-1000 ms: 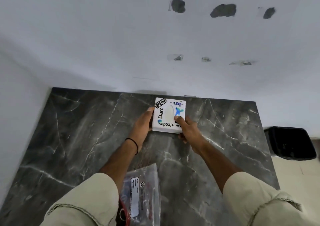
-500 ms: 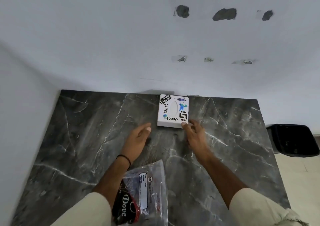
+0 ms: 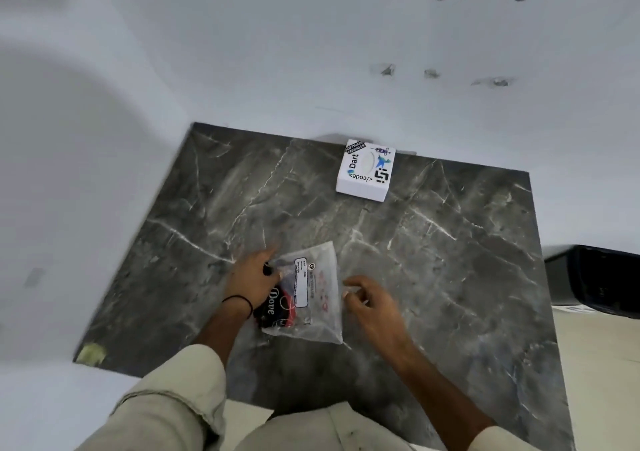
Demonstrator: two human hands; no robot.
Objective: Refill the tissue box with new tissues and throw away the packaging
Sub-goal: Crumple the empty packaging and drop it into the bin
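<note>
The white tissue box (image 3: 365, 171), covered in stickers, stands at the far edge of the dark marble table (image 3: 450, 260), with no hand on it. A clear plastic packaging bag (image 3: 317, 298) with a white label and a dark "Dove" print lies flat near the table's front. My left hand (image 3: 254, 277) is on the bag's left edge, thumb over the plastic. My right hand (image 3: 372, 303) has curled fingers touching the bag's right edge. Blur hides whether the right fingers pinch the plastic.
A black bin (image 3: 595, 277) stands on the floor just past the table's right side. White walls close in behind and to the left. A small yellowish scrap (image 3: 90, 353) sits at the table's front left corner.
Both hands let go of the tissue box and drew back towards me onto the plastic bag. The box stays at the far edge. The view has tilted down.
</note>
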